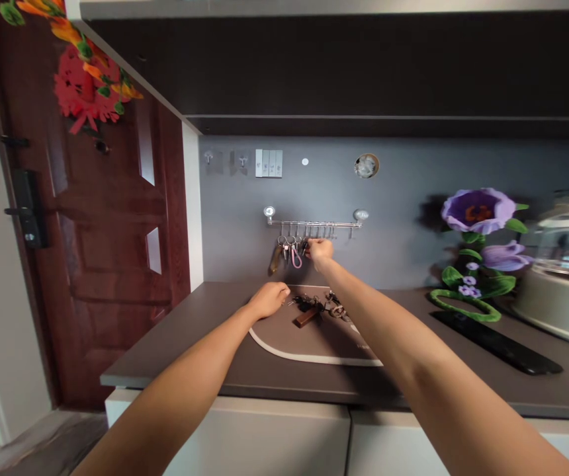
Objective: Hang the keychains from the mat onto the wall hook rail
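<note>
On the back wall a metal hook rail (pixel 314 224) carries several hanging key rings, one with a pink strap (pixel 296 256) and one with a brown fob (pixel 275 259). My right hand (pixel 320 251) reaches up to the rail's hooks, its fingers pinched on a dark bunch of keys (pixel 305 246). Below, my left hand (pixel 269 299) is at the left part of the brown mat (pixel 284 344), fingers curled and their contents hidden. Just right of it lie more keys (pixel 307 301), a brown block-shaped fob (pixel 307 317) and a beaded keychain (pixel 337 309), partly behind my right forearm.
To the right stand purple knitted flowers (pixel 479 211), a long black object (pixel 497 340) and an appliance with a clear dome (pixel 567 284). A shelf (pixel 344 66) overhangs the counter (pixel 175 344). Left is a dark red door (pixel 106 264). Switches (pixel 268 163) are on the wall.
</note>
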